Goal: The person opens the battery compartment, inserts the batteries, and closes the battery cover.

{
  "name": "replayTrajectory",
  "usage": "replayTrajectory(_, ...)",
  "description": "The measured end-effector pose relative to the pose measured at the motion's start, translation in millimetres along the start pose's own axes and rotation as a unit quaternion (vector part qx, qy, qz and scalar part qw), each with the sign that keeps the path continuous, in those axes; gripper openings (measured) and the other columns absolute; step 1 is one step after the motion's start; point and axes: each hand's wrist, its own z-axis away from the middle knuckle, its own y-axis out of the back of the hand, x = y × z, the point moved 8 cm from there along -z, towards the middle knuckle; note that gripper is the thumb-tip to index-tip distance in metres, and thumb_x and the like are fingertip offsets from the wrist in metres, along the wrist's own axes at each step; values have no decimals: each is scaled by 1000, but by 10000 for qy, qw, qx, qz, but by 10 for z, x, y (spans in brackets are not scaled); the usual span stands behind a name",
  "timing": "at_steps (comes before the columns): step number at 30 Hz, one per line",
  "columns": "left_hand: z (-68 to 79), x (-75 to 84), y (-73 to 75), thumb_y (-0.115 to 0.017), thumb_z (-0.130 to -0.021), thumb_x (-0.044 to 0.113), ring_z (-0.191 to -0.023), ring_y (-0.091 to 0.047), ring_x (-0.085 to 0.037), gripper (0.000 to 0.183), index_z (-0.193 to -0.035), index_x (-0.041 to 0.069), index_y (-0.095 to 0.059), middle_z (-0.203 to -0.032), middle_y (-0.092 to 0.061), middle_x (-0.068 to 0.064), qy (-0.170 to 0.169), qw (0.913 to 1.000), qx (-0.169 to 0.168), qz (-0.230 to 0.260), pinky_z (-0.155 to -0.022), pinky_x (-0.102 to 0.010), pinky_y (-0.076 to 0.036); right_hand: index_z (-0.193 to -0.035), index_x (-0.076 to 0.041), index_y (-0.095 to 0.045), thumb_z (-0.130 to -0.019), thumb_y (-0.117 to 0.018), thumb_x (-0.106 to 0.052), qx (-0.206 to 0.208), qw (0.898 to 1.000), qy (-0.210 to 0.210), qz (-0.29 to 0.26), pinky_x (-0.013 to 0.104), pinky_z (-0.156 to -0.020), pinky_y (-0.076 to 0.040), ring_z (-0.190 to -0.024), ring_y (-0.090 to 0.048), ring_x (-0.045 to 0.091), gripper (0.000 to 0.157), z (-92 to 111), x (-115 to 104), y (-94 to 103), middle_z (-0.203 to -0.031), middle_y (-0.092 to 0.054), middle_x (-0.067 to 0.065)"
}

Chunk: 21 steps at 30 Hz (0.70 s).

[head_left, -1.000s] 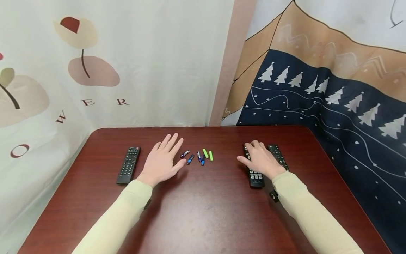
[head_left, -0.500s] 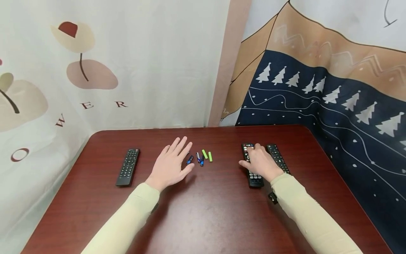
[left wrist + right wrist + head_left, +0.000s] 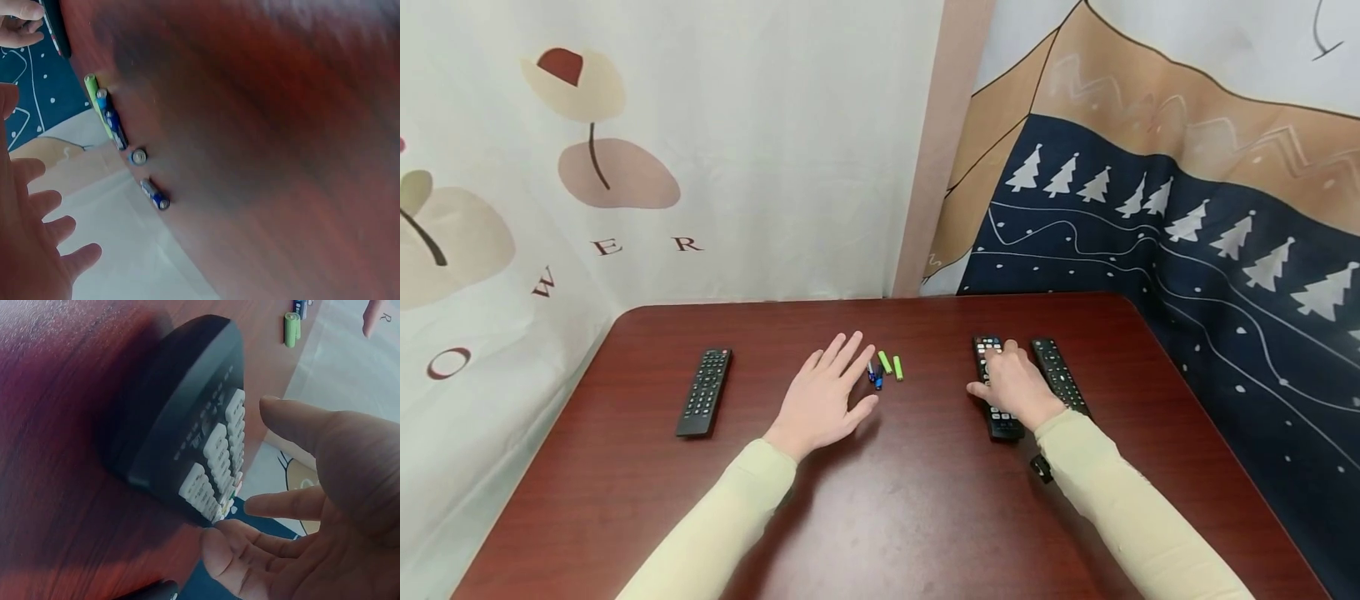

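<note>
My left hand [image 3: 823,396] hovers palm down with fingers spread over the small batteries in the middle. It holds nothing and hides some of them in the head view. Green batteries [image 3: 898,367] lie to the right of blue batteries [image 3: 878,379]; another blue battery [image 3: 155,194] shows in the left wrist view. My right hand [image 3: 1018,385] is over a black remote control [image 3: 1004,428] with white buttons. In the right wrist view the thumb [image 3: 294,415] stands apart from that remote, and the other fingers are loosely bent near its far part.
Another black remote control [image 3: 1058,373] lies just right of my right hand. A third remote [image 3: 706,392] is at the table's left side. The brown table [image 3: 887,500] ends at the back against a white curtain [image 3: 790,167] and a patterned dark blue one [image 3: 1075,242].
My left hand has moved right, from beside the batteries to over the blue ones, covering some of them. The right hand stays over the remote control, shifting only slightly.
</note>
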Motion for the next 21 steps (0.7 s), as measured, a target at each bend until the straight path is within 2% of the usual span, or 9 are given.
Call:
replayTrajectory(8, -14, 170, -64, -59, -101, 46, -153, -33, -32, 68, -160, 17, -40, -168, -32, -8, -138, 9993, 285, 193, -121, -51, -33, -131, 15, -58, -87, -84, -36, -154, 9994, -324, -19, 49, -78, -62, -97, -60, 41, 72, -26, 25, -58, -117, -51, 36)
replayTrajectory(16, -44, 248, -93, -59, -102, 45, -151, -36, -33, 67, -160, 17, -40, -167, -34, -10, -215, 9992, 321, 113, -122, -51, -32, -131, 16, -57, -84, -86, -38, -67, 9994, -319, 76, 50, -78, -62, -96, -61, 42, 78, -17, 3, -70, -118, -51, 37)
replayTrajectory(21, -53, 283, -75, -60, -101, 45, -150, -38, -34, 67, -159, 17, -41, -166, -35, -10, -260, 9988, 376, 174, -121, -53, -34, -127, 18, -57, -84, -87, -32, -84, 9994, -321, 76, 49, -78, -63, -91, -61, 41, 72, -26, 7, -52, -115, -52, 37)
